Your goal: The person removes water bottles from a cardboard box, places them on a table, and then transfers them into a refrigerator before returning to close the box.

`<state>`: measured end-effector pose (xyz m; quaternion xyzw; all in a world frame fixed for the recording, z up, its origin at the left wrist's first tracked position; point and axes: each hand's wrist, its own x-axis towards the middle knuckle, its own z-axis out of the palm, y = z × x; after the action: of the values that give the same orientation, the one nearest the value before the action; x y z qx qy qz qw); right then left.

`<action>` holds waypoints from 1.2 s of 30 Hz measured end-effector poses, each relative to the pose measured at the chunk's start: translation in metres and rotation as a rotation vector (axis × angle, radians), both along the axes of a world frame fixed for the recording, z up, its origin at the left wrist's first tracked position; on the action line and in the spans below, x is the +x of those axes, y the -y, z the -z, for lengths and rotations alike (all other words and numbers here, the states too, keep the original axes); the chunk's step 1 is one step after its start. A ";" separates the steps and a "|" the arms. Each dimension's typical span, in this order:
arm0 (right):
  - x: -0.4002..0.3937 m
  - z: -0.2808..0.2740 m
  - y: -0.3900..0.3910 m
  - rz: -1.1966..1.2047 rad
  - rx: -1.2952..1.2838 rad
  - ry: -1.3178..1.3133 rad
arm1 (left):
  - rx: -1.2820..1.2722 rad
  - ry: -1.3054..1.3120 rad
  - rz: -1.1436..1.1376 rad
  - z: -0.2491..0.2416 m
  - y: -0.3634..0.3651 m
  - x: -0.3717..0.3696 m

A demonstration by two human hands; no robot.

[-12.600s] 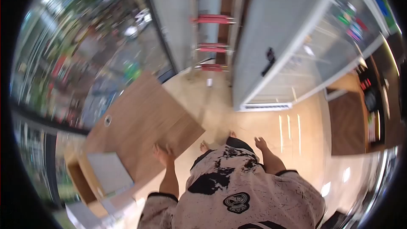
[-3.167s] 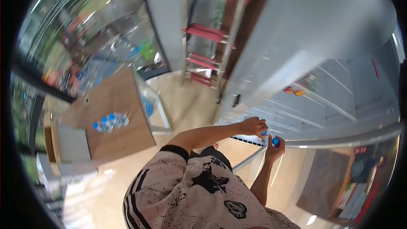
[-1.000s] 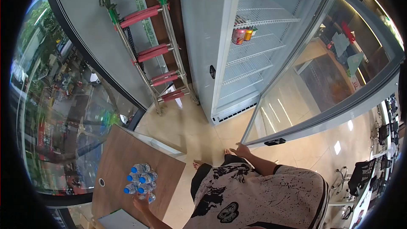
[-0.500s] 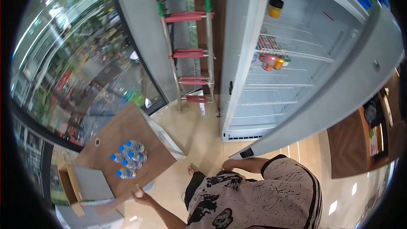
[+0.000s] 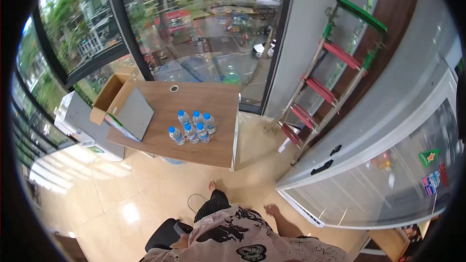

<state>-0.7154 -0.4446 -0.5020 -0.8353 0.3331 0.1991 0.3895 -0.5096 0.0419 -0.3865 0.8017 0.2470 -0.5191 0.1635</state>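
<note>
My right hand (image 5: 272, 210) hangs low beside my body, over the floor near the shut fridge door (image 5: 340, 179); its fingers look loosely apart and hold nothing. My left hand (image 5: 181, 241) is low at my other side, by a black object (image 5: 164, 235) whose kind I cannot make out; its fingers are hidden. Ahead, several water bottles (image 5: 192, 134) with blue caps stand upright in a cluster on a wooden table (image 5: 213, 153), out of reach of both hands.
An open cardboard box (image 5: 133, 114) rests tilted at the table's left end, beside a white cabinet-like unit (image 5: 87, 126). A stepladder (image 5: 323, 90) with red treads leans by the wall on the right. A thin cable (image 5: 191, 204) lies on the floor by my foot.
The view has swung left toward the table and window. The fridge door, open before, is now shut, and my right hand is away from it. My left hand has moved away from the table edge.
</note>
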 end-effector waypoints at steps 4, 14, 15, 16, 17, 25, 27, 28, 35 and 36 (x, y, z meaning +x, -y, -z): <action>-0.061 -0.009 -0.038 0.069 0.249 -0.404 | -0.028 0.044 -0.161 0.022 0.023 0.048; -0.070 0.026 -0.045 0.856 0.457 -0.312 | -0.428 0.553 0.220 0.021 0.160 0.220; -0.045 0.003 -0.047 0.857 0.452 -0.308 | -0.453 0.563 0.256 0.033 0.170 0.234; -0.015 -0.025 -0.054 0.834 0.363 -0.270 | -0.460 0.563 0.256 0.033 0.178 0.242; 0.019 -0.057 -0.061 0.808 0.274 -0.234 | -0.488 0.549 0.245 0.027 0.189 0.249; 0.255 -0.153 -0.084 0.191 -0.039 0.349 | -0.528 0.536 0.287 -0.010 0.149 0.277; 0.296 -0.152 -0.086 0.035 -0.007 0.460 | -0.472 0.545 0.239 0.006 0.106 0.271; 0.317 -0.163 -0.090 -0.010 0.021 0.469 | -0.423 0.600 0.232 0.017 0.076 0.264; 0.412 -0.206 -0.118 -0.110 0.280 0.435 | -0.035 0.599 -0.198 0.002 -0.115 0.183; 0.418 -0.198 -0.122 -0.057 0.306 0.416 | 0.008 0.604 -0.294 0.014 -0.143 0.167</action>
<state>-0.2975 -0.3227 -0.3035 -0.7986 0.1882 0.0821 0.5658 -0.3426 0.1852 -0.4009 0.8757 0.3025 -0.2281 0.2994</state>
